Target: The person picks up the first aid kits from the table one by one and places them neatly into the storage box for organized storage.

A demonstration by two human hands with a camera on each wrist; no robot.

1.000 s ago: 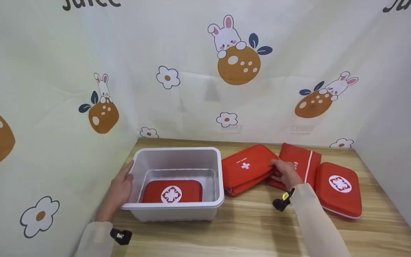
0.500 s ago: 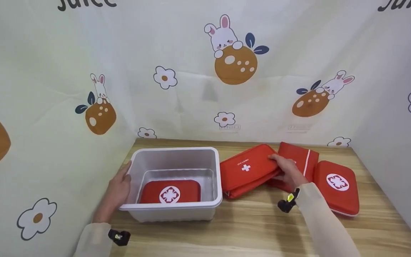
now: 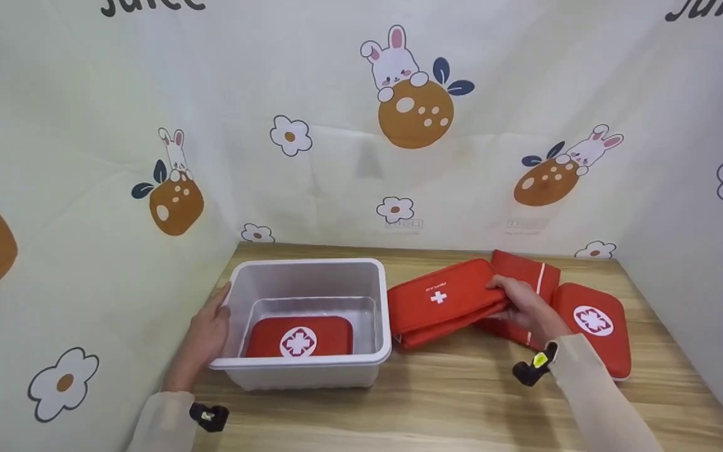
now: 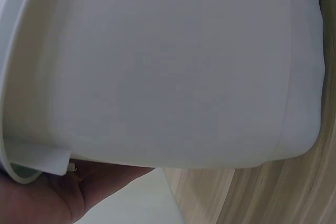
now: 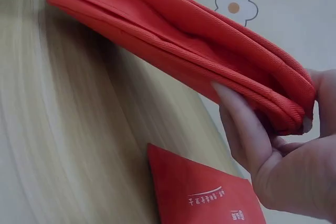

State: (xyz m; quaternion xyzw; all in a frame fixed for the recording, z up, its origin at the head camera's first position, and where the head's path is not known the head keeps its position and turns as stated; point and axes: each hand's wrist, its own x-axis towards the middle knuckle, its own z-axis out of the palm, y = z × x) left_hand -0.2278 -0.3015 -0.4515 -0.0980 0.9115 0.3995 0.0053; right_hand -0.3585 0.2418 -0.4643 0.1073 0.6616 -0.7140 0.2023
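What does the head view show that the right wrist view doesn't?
Head only: the white bin with a red hard case inside, the left hand on the bin's left wall, and a second hard case at the far right.

Right wrist only: the fingers curled under the soft pouch's edge, which is lifted off the tabletop, and white print on the flat red pouch beneath.

Both: the right hand gripping the soft red pouch over the wooden table.
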